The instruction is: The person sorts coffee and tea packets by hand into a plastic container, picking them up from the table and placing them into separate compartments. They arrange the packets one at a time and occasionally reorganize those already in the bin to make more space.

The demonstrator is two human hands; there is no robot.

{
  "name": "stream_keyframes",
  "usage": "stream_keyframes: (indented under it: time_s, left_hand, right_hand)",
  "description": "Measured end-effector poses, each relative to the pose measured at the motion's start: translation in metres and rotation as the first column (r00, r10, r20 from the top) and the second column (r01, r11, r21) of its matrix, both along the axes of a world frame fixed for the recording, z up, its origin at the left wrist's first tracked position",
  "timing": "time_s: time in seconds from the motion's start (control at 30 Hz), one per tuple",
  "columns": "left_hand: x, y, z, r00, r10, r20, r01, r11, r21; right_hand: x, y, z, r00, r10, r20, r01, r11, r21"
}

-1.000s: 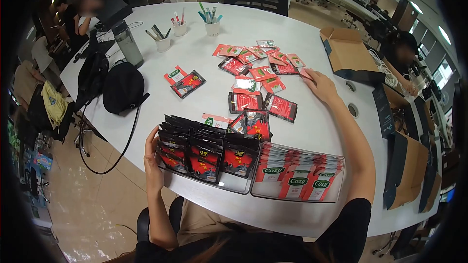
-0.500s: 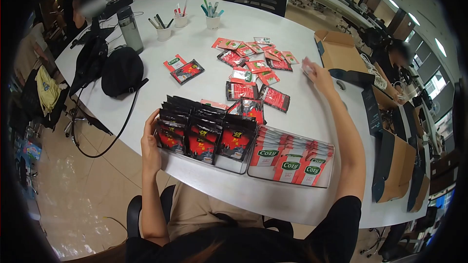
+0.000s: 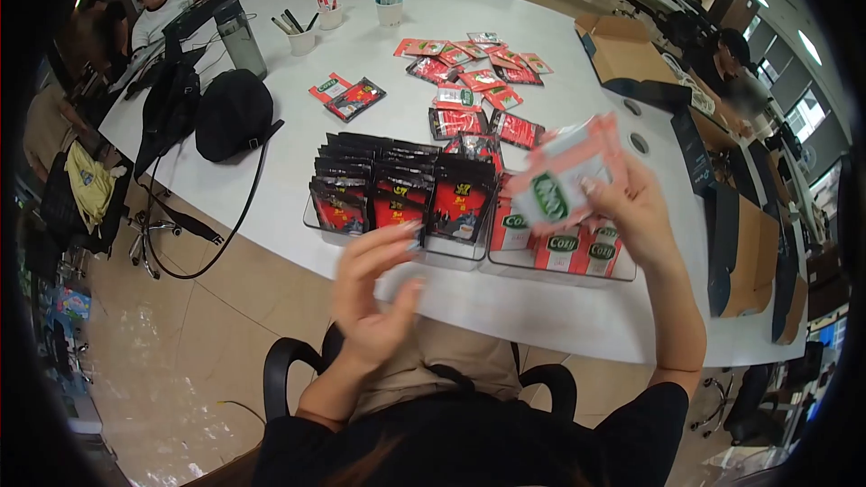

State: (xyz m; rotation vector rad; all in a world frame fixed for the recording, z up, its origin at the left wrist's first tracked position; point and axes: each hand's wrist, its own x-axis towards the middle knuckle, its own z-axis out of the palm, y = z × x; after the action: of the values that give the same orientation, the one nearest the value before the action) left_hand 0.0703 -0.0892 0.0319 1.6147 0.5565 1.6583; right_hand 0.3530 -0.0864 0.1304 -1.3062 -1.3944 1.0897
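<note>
Gripping right hand [image 3: 636,212]: I see it closed on several held Cozy packets [image 3: 564,176], thumb pressed across their pale faces; the blur keeps me from counting them
Held packets' place: up above the table [image 3: 302,149], across my view of the right tray, hiding part of its rows
Left hand [image 3: 374,293]: open, thumb apart from the fingers, holding nothing that I can make out; its fingertips overlap the front of the left tray, and from my remote seat I cannot tell whether they touch it
Left tray [image 3: 456,255]: clear-walled, near the table's front edge, packed with black-and-red sachets [image 3: 401,203] standing in columns
Right tray [image 3: 516,261]: also clear, just beside the left one, with upright Cozy sachets [image 3: 566,252] in columns
Loose pile [image 3: 487,79]: red sachets and black-edged ones lying overlapped on the table beyond the trays
Side pair [image 3: 356,97]: a Cozy sachet and a black-and-red one, touching, set apart to the left of the pile
Pen cups [image 3: 390,14]: three white ones toward the far edge
Bottle [image 3: 240,41]: upright on the left, near black fabric items [image 3: 234,117]
Cardboard boxes [image 3: 622,50]: opened, along my right side
</note>
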Motion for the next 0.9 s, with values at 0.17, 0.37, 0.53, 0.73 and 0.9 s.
stream_keyframes:
  time_s: [0.17, 0.37, 0.53, 0.73, 0.9]
  left_hand:
    - [0.028, -0.007, 0.003, 0.900, -0.408, -0.153, 0.387, 0.910, -0.150]
    - [0.032, -0.034, -0.031, 0.858, -0.487, 0.164, 0.496, 0.700, -0.513]
    - [0.035, -0.031, -0.040, 0.898, -0.413, 0.153, 0.429, 0.739, -0.520]
    - [0.033, -0.017, -0.047, 0.944, -0.330, 0.021, 0.314, 0.876, -0.367]
    - [0.023, -0.002, -0.039, 0.956, -0.290, 0.030, 0.288, 0.924, -0.253]
  right_hand:
    - [-0.062, -0.050, -0.035, 0.974, 0.223, -0.044, -0.217, 0.970, 0.106]
    - [-0.070, -0.077, -0.072, 0.997, 0.076, 0.025, -0.077, 0.996, 0.038]
    - [-0.072, -0.085, -0.090, 0.965, -0.067, -0.254, 0.065, 0.998, -0.017]
    - [-0.056, -0.088, -0.099, 0.947, -0.063, -0.316, 0.081, 0.996, 0.044]
    - [-0.060, -0.090, -0.080, 0.901, -0.405, -0.156, 0.431, 0.881, 0.194]
